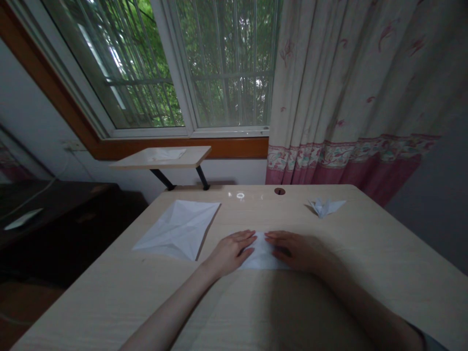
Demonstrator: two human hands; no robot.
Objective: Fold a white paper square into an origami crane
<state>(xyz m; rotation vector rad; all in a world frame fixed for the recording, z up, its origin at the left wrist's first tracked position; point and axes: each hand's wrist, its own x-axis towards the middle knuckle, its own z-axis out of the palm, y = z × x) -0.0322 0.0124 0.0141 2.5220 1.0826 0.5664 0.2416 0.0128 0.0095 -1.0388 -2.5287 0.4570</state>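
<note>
Folded paper (261, 256) lies on the worktop (234, 312), roughly midway between the left and right edges and well in from the far edge. Its near side runs roughly parallel to that far edge.

Left hand (234, 249): rests on the paper's left end, fingers extended and close together, thumb spread away from them. Right hand (294, 249): covers the paper's right end, fingers reaching left, a gap between them and the thumb. The two hands are apart, a strip of paper showing between them. Cannot tell how firmly either presses.

Creased sheet (179, 226): unfolded, beside the worktop's left edge, near the far left corner; creases cross at its middle. Paper crane (324, 208): near the far right corner, apart from the right hand.

Round hole (280, 191): close to the far edge. Raised shelf (193, 157): at the far left corner, carrying another white paper (168, 154).
</note>
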